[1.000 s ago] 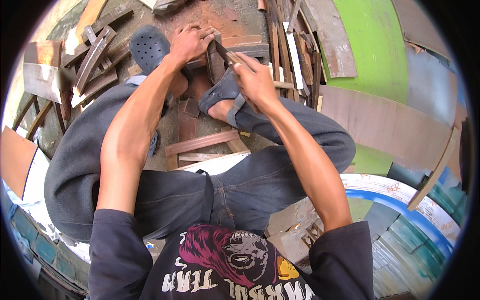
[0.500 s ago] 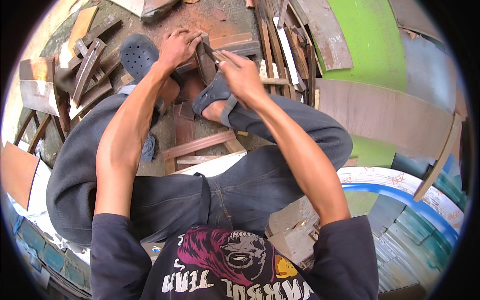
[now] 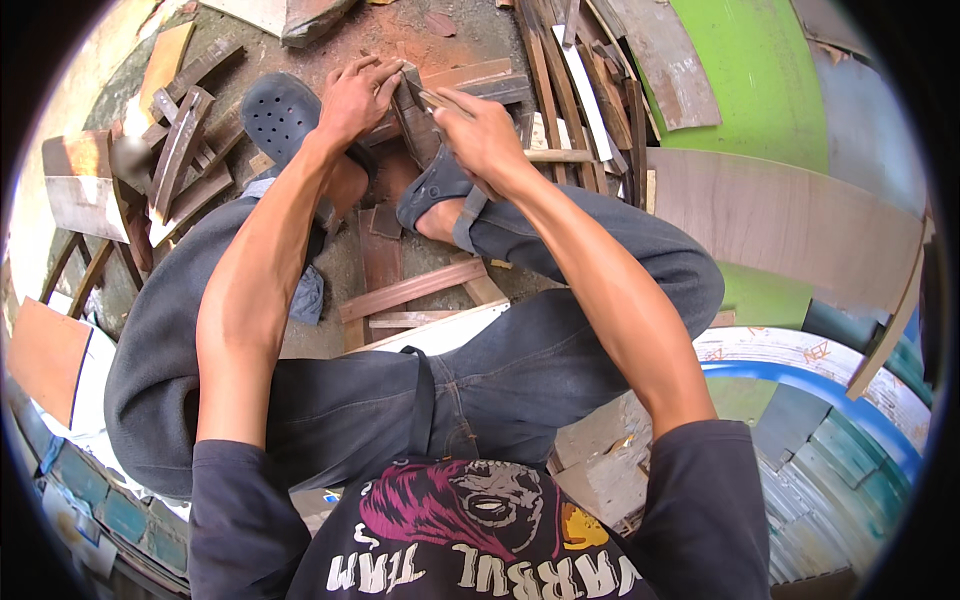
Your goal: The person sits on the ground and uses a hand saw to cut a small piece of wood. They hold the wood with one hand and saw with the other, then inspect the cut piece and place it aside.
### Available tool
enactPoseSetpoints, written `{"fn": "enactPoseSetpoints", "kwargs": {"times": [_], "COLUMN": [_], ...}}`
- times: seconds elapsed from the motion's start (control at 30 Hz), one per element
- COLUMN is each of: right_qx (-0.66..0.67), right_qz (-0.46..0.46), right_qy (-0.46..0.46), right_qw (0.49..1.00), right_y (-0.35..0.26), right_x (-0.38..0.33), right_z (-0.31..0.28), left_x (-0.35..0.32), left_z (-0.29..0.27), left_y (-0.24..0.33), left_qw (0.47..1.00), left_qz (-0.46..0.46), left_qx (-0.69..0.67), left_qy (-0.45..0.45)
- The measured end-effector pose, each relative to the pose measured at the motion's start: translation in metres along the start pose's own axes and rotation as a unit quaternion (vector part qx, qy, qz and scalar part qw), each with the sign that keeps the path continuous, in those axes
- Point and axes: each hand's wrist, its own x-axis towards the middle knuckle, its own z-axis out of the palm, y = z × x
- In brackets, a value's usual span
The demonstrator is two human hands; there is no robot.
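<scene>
Just past the dark trousers (image 3: 490, 385), a small wooden frame (image 3: 415, 287) lies on the ground (image 3: 330, 232). Farther out, a long block of wood (image 3: 418, 122) sits between two dark clogs (image 3: 282, 112), its near end by the right one. The right hand (image 3: 482, 138) is curled tightly round a slim brown piece (image 3: 431, 98) at the block's side. The left hand (image 3: 353, 98) has its fingers bent at the far end; whether they pinch it, I cannot tell. Scrap wood (image 3: 606, 105) and a green sheet (image 3: 755, 95) lie off to the right.
</scene>
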Motion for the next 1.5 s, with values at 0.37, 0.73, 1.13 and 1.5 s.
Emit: {"fn": "enactPoseSetpoints", "kwargs": {"times": [0.37,0.73,1.13,1.5], "right_qx": [0.102,0.055,0.153,0.225], "right_qz": [-0.075,-0.091,0.003,-0.001], "right_qy": [0.043,0.067,0.158,0.120], "right_qw": [0.991,0.992,0.976,0.967], "right_y": [0.038,0.010,0.046,0.051], "right_x": [-0.068,-0.114,-0.279,-0.231], "right_z": [-0.006,-0.009,-0.062,-0.073], "left_x": [-0.012,-0.012,0.041,0.035], "left_z": [0.015,0.012,0.058,0.068], "left_y": [0.000,0.008,0.023,0.027], "left_qw": [0.998,0.997,0.864,0.850], "left_qz": [-0.049,-0.066,-0.469,-0.461], "left_qx": [-0.022,0.017,-0.143,-0.152], "left_qy": [0.031,0.037,0.118,0.204]}}
